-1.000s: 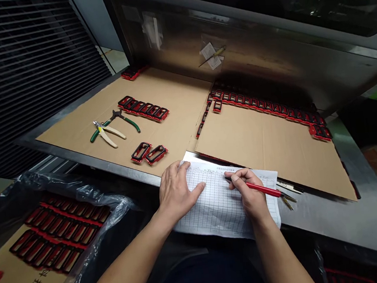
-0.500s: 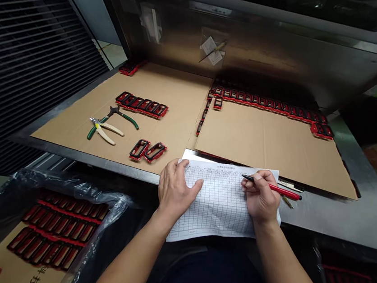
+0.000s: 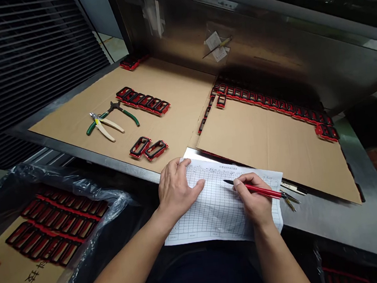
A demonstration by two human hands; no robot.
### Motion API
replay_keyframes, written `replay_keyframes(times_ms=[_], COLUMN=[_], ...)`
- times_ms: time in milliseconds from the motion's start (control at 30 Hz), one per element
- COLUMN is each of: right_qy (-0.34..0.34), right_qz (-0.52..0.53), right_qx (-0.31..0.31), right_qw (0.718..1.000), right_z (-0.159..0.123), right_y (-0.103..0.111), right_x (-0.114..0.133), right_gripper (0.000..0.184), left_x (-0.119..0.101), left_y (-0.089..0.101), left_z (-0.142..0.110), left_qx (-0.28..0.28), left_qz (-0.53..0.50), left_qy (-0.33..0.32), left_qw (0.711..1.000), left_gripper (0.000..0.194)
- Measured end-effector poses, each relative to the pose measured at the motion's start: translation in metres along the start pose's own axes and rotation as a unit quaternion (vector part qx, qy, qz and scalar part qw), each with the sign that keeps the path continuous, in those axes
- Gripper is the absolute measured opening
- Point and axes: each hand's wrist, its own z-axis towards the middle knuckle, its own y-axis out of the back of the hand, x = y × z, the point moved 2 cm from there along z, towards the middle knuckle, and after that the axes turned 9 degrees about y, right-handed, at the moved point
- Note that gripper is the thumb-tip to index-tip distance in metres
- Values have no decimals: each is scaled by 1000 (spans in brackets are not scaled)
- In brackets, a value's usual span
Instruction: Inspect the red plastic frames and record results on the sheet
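Observation:
A printed form with a grid of rows and columns, a paper sheet (image 3: 210, 211), lies over the front edge of the metal table. My left hand (image 3: 176, 186) rests flat on its upper left part, fingers stretched and thumb apart. In my right hand (image 3: 256, 197) is a red pen (image 3: 260, 190) with a black tip, gripped between thumb and fingers. The tip points left over the upper middle of the grid; whether it touches the paper I cannot tell. Two red and black plastic frames (image 3: 148, 148) lie on cardboard beyond my left hand.
Green-handled pliers (image 3: 127, 114) and cream-handled cutters (image 3: 107, 128) lie on the left cardboard (image 3: 82, 101), near a row of frames (image 3: 143, 101). Another row (image 3: 265, 101) lines the right cardboard (image 3: 277, 142). A plastic-lined box (image 3: 88, 189) of frames stands lower left. Small metal tools (image 3: 290, 198) lie right of the sheet.
My right hand has moved left across the sheet with the pen, uncovering the metal tools. My left hand stays in place on the paper. The view has shifted slightly.

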Motion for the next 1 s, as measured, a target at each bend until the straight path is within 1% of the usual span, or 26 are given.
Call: replay_keyframes(times_ms=[100,200,300,400,467,533,600,633,733,800,867,1000], right_qy=[3,-1,-10,-25,-39,-51,-47,-38,1,18,26,27], right_qz=[-65,-103,-127,-100,-48,6,32,29,-40,-95,-132,-173], right_qx=[17,24,12,-41,-69,-79,-66,-53,5,37,48,39], right_qw=[998,994,992,994,996,996,996,997,999,995,990,984], right_z=[-1,-1,-1,0,1,3,4,4,2,0,-2,-4], right_y=[-3,-6,-8,-5,-3,0,2,3,1,-2,-5,-9], right_x=[5,8,10,7,2,-3,-5,-5,1,5,8,9], right_gripper=[16,15,15,21,23,23,24,23,18,14,13,14], left_x=[0,0,-1,-1,-1,-1,-1,-1,-1,-1,-1,-1], left_y=[0,1,2,2,2,1,2,2,1,1,2,2], left_z=[0,1,0,0,0,0,0,0,0,0,0,0], left_qx=[2,4,3,4,3,0,-6,-8,-7,-6,-9,-9], left_qz=[-2,-3,1,2,1,1,2,3,5,8,11,10], left_qy=[4,4,1,0,0,-1,-4,-4,-3,-1,-2,-3], left_qw=[1000,1000,1000,1000,1000,1000,1000,1000,1000,1000,1000,1000], left_gripper=[54,53,54,55,55,55,55,55,55,55,56,55])
